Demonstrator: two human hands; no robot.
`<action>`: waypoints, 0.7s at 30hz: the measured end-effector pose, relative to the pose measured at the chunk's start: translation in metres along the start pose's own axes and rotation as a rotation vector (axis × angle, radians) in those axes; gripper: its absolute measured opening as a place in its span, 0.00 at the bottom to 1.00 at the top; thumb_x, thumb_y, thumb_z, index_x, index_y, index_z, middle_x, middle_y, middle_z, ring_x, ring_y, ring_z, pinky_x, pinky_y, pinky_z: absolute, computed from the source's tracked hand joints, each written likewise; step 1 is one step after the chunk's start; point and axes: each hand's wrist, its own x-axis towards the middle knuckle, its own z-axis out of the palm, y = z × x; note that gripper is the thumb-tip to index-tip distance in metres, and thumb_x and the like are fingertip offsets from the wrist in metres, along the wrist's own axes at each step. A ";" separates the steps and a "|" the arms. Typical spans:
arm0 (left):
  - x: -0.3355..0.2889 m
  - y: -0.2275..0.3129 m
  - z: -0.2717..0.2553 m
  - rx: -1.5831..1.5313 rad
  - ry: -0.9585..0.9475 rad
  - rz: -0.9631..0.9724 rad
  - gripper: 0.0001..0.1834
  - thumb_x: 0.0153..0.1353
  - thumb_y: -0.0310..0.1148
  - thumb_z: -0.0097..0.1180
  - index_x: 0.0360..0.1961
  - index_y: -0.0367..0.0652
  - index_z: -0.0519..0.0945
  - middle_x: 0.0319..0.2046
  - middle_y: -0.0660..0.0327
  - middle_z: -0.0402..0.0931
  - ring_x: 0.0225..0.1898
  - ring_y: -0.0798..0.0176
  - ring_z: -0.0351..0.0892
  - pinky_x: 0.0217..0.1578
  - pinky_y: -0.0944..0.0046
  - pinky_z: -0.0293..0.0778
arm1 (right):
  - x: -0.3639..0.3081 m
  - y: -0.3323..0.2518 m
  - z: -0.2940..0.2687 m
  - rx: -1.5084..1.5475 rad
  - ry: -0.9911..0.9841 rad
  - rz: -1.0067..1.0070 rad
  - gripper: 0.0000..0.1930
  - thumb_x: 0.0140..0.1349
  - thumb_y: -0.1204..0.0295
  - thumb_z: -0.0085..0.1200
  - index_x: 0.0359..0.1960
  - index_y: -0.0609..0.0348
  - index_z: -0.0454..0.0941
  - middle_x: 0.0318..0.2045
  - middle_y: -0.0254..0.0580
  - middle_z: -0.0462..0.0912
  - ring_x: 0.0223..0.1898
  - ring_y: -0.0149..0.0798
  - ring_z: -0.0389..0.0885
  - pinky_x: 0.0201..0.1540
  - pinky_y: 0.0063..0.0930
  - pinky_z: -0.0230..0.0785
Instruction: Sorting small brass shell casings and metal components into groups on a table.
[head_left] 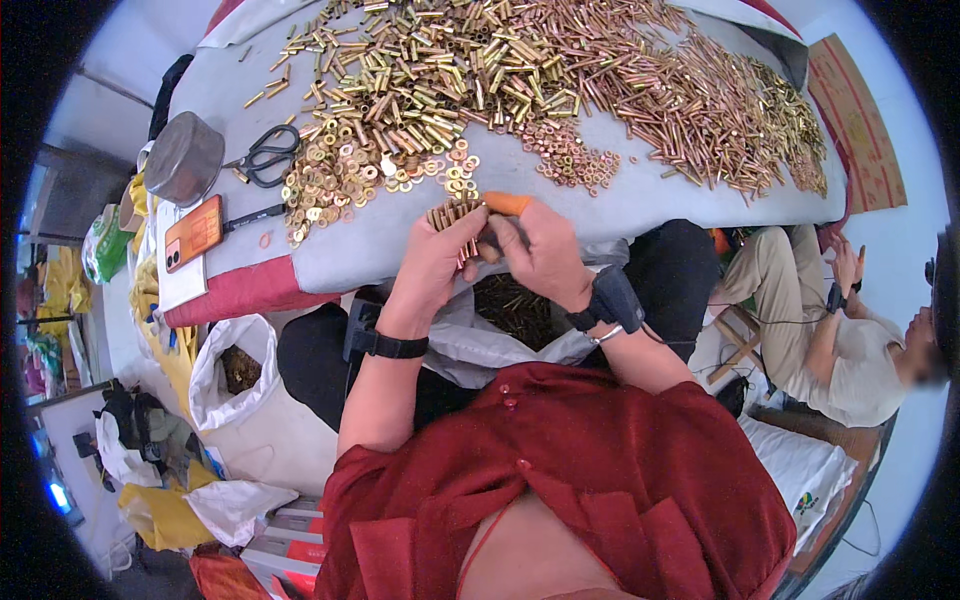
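My left hand [437, 258] is closed around a small bundle of copper-coloured metal bolts [452, 214], with washers showing near their ends. Right up against that bundle is my right hand [545, 252], fingers pinched, an orange finger cot [508, 203] on one finger; whatever is in the pinch is too small to make out. Both hands are over the table's near edge. Just beyond them lie loose brass washers [330, 172] and a smaller heap of nuts or small rings [575, 160]. Farther back spread brass tubular sleeves [480, 60] and, to the right, thin copper-coloured rods [690, 110].
On the table's left are black-handled scissors [270, 156], a metal bowl [186, 152], an orange phone [194, 234] and a black pen [255, 217]. An open white bag [480, 342] of metal pieces sits below my hands; another white sack [212, 372] stands left. Another person [840, 350] sits at right.
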 end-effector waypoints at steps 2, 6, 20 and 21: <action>0.002 -0.001 -0.003 0.025 0.023 0.005 0.10 0.61 0.34 0.55 0.37 0.38 0.76 0.26 0.62 0.77 0.20 0.71 0.77 0.11 0.76 0.64 | 0.000 -0.001 -0.006 -0.092 0.008 -0.059 0.13 0.56 0.73 0.55 0.43 0.62 0.76 0.30 0.51 0.77 0.30 0.52 0.76 0.32 0.37 0.70; 0.002 -0.004 0.000 0.093 0.153 0.077 0.10 0.61 0.35 0.55 0.37 0.39 0.76 0.28 0.60 0.79 0.20 0.70 0.78 0.10 0.76 0.64 | 0.002 0.015 -0.029 -0.421 0.142 0.090 0.13 0.55 0.69 0.57 0.40 0.61 0.74 0.31 0.51 0.77 0.36 0.52 0.75 0.38 0.42 0.68; 0.001 -0.005 -0.001 0.103 0.172 0.072 0.12 0.60 0.36 0.57 0.39 0.39 0.76 0.30 0.60 0.79 0.21 0.69 0.79 0.11 0.75 0.65 | 0.020 0.039 -0.023 -0.657 0.000 0.048 0.06 0.52 0.74 0.58 0.30 0.60 0.74 0.28 0.47 0.74 0.34 0.50 0.73 0.38 0.39 0.66; 0.001 -0.006 -0.001 0.116 0.178 0.071 0.12 0.59 0.36 0.57 0.39 0.39 0.76 0.30 0.60 0.79 0.21 0.69 0.78 0.11 0.75 0.65 | 0.019 0.041 -0.023 -0.624 0.001 0.027 0.07 0.52 0.74 0.57 0.32 0.60 0.75 0.28 0.47 0.74 0.34 0.50 0.73 0.38 0.39 0.66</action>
